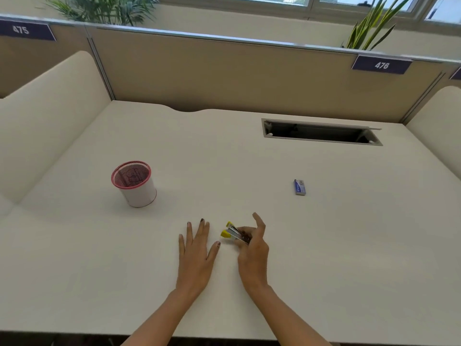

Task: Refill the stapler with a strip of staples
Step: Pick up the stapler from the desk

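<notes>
Desk tag (381, 65) reads 476; right hand (252, 250) grips stapler (234, 233).

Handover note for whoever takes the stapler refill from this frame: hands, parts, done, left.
Left hand: open, flat on the desk, holding nothing, just left of the stapler.
Right hand: grip on the rear of the yellow stapler, index finger raised; yellow nose points up-left.
Stapler looks hinged apart at the nose; whether a strip is inside cannot be told.
Staple box: blue, lying on the desk far to the right and beyond the hands, untouched.
Pink mesh cup: to the left, not involved.
Done: stapler picked up.
Left: fetch a strip from the box, load it, close the stapler.
</notes>
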Tool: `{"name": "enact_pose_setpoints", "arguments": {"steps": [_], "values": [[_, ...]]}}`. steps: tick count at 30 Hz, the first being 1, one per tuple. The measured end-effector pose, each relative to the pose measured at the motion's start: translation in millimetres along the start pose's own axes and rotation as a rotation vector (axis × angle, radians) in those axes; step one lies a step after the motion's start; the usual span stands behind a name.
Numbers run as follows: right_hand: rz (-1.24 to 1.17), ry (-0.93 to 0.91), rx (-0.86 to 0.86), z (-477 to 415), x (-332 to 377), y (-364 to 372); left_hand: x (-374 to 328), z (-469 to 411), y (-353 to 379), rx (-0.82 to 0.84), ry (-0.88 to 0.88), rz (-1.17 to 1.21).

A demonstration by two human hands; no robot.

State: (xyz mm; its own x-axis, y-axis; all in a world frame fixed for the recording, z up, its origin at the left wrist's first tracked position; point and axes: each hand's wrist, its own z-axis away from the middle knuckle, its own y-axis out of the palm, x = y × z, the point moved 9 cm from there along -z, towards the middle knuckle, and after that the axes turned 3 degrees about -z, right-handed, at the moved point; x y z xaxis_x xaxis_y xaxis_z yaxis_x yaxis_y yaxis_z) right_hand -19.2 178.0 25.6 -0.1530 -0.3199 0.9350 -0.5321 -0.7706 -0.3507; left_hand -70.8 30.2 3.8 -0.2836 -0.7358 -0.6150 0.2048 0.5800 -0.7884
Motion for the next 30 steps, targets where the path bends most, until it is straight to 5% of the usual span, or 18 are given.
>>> {"name": "enact_pose_setpoints", "arguments": {"steps": [7,14,20,30], "values": [[-0.247,0.064,0.01,9,7,-5,-34,-9,-15,0.046,0.01,0.377],[-0.221,-0.03,0.084,10,27,-16,-46,-7,-27,0.106,0.08,0.443],[-0.252,-0.034,0.08,14,35,-13,-58,-1,-29,0.161,-0.022,0.905],[-0.243,-0.022,0.095,9,42,-8,-65,-4,-39,0.107,0.003,0.835]]}}
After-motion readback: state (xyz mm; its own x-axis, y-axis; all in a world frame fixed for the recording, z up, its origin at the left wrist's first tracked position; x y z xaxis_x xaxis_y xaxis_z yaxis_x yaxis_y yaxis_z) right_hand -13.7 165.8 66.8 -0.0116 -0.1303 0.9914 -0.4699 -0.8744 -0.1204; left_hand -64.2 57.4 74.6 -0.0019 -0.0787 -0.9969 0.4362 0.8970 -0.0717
